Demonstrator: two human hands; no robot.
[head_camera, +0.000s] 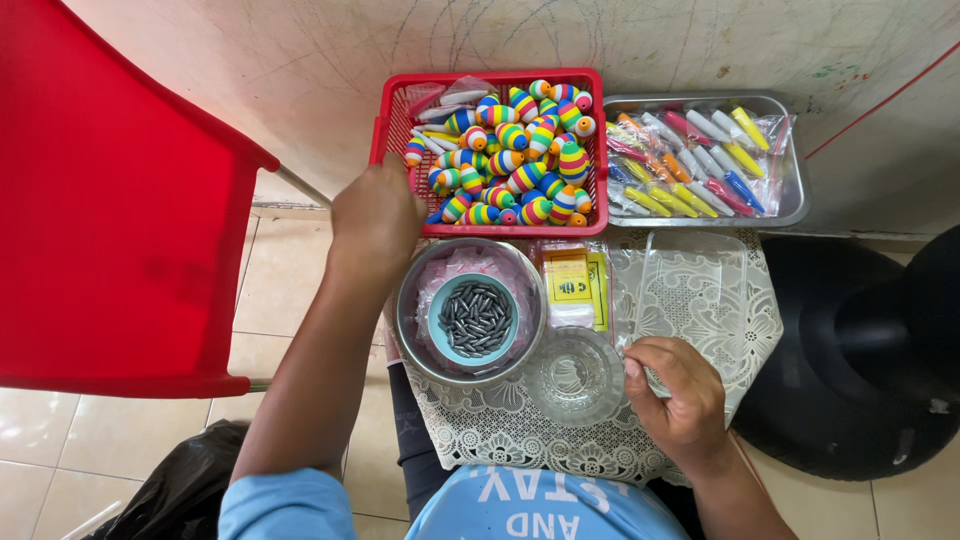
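Listing head view, top to bottom
Left hand (375, 215): reaching into the lower left corner of the red basket (400, 110); fingers curled down at the rim, whether they pinch anything cannot be told
Red basket: full of striped, egg-shaped floats (520, 160) in many colours, with a few clear packets at its left side
Right hand (675, 385): fingers clenched on the edge of a clear plastic bag (690, 275) that lies on the lace cloth (500, 430) covering the worktop
Metal tray (795, 200): just right of the basket, holding bagged slim floats in yellow, pink, white and blue
Metal bowl (410, 320): below the basket, with a blue bowl (437, 335) of dark grey weights (475, 318) inside
Glass dish (575, 375): between the metal bowl and the right hand
Yellow packet (572, 285): above the glass dish
Red chair (110, 200): well left
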